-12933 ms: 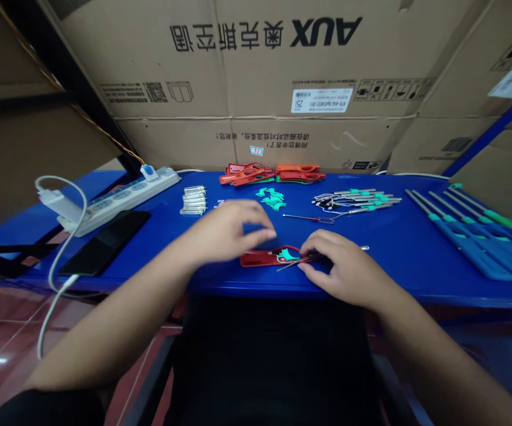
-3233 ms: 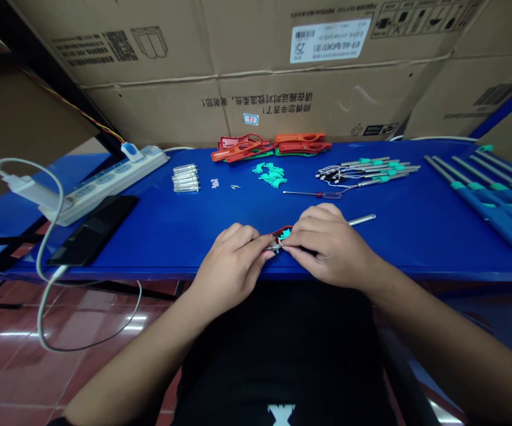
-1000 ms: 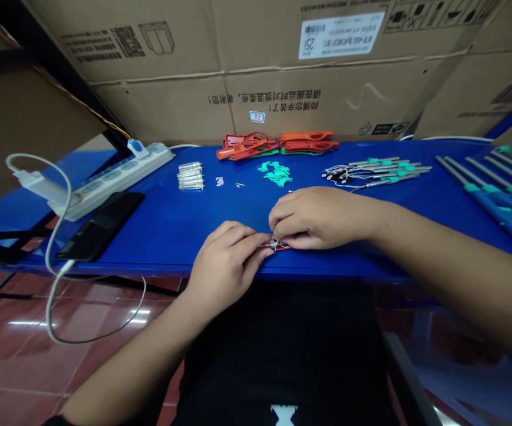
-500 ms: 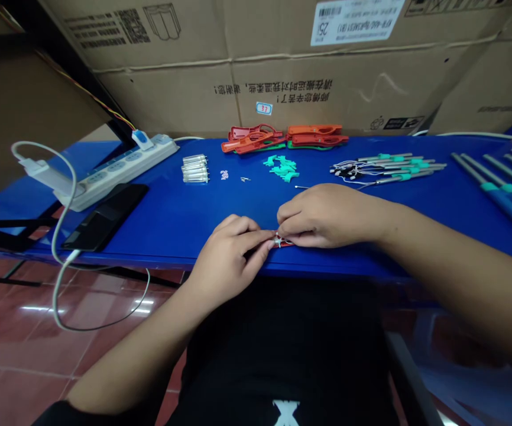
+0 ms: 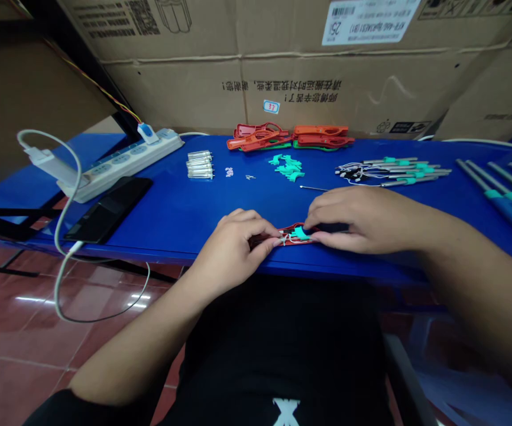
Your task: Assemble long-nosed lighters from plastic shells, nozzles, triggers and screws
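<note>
A narrow red plastic shell (image 5: 292, 241) lies near the front edge of the blue table, with thin white wires and a teal plastic piece (image 5: 299, 233) in it. My left hand (image 5: 242, 245) grips the shell's left end between thumb and fingers. Around its right end, my right hand (image 5: 357, 218) is closed, fingertips at the teal piece and thumb along the near side. Both ends of the shell are hidden by my fingers. A thin metal screwdriver shaft (image 5: 313, 188) shows beyond my right hand.
Behind lie red and orange shells (image 5: 260, 137), loose teal pieces (image 5: 289, 168), small motor-like cylinders (image 5: 200, 165) and wired metal rods (image 5: 404, 170). At left are a power strip (image 5: 127, 160) and a black phone (image 5: 109, 210). A cardboard box (image 5: 194, 89) stands at the back.
My right hand has shifted right and its fingers have spread from a tight pinch, uncovering the teal piece and more of the shell. My left hand stays at the left end.
</note>
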`<state>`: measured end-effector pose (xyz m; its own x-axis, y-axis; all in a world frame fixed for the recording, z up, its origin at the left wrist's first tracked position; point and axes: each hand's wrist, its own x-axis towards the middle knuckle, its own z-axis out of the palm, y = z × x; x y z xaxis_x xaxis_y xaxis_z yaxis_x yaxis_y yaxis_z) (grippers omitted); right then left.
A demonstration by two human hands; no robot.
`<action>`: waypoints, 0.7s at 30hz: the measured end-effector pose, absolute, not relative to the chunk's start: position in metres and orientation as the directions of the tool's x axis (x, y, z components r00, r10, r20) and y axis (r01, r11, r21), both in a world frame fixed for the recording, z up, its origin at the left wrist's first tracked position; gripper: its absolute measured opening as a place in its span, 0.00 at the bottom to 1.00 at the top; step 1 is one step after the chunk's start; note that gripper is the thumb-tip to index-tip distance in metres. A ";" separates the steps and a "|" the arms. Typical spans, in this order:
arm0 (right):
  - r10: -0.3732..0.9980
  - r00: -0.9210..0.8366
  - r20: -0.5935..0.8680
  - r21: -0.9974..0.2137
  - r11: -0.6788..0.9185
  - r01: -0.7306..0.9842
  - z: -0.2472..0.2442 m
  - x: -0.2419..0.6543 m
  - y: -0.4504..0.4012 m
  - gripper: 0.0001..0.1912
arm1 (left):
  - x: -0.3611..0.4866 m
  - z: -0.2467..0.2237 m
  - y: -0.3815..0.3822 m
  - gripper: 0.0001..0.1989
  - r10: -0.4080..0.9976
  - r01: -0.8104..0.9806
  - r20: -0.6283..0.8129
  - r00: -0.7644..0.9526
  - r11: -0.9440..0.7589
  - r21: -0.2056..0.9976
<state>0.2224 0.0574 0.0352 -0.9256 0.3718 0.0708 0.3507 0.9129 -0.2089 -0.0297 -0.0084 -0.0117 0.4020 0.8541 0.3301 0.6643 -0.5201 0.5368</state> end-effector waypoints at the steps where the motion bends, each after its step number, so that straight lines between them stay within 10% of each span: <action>1: 0.394 -0.917 0.067 -0.225 0.901 0.371 0.032 0.225 0.055 0.12 | -0.029 -0.011 -0.008 0.03 0.862 0.677 0.316 0.396 -0.506 0.535; 21: 0.552 -0.816 0.172 -0.381 0.801 0.462 0.004 0.235 0.037 0.11 | -0.030 -0.008 -0.003 0.03 0.855 0.698 0.318 0.409 -0.518 0.495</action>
<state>0.2348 0.0369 0.0042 -0.8158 0.5522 0.1717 0.4621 0.8010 -0.3806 -0.0301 -0.0029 -0.0085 0.4093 0.8553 0.3177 0.6978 -0.5178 0.4950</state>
